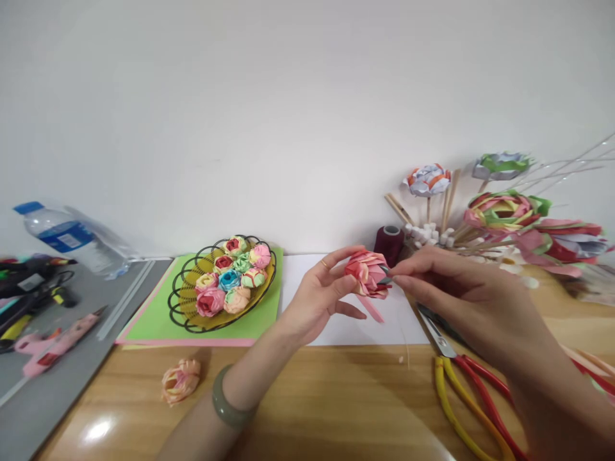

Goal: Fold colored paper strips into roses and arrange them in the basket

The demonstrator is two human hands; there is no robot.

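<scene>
Flower (366,274): red-pink paper — hung over white sheet (346,331)
Left hand (323,291): gripped it between thumb and fingers
Right hand (459,298): pinched its grey edge
Basket (193,271): stood on green paper (154,320) — small blooms (229,279) lay inside

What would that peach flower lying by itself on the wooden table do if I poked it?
The peach flower would probably slide easily, since its thin, papery petals look light. It may wobble or roll, being roundish. Poking hard could crush it, because its middle looks open.
</scene>
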